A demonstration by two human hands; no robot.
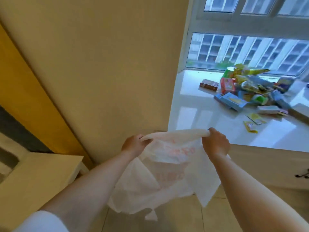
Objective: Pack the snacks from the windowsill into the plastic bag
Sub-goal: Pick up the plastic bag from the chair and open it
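Note:
I hold a thin white plastic bag [168, 171] with faded red print in front of me, below the sill's front edge. My left hand [133, 145] grips one end of its rolled top edge and my right hand [215, 143] grips the other, stretching it between them. The bag hangs down limp. On the white windowsill [197, 113] at the upper right lies a heap of colourful snack packets and boxes [249, 87]. A brown box [209, 84] lies to its left. Two small yellow sachets [252, 122] lie nearer the sill's front edge.
A beige wall [100, 64] fills the middle and left, with a yellow curtain or panel [25, 91] beside it. A pale low table or cabinet top [36, 178] stands at the lower left. Window panes [250, 51] back the sill. Tiled floor [175, 220] lies below.

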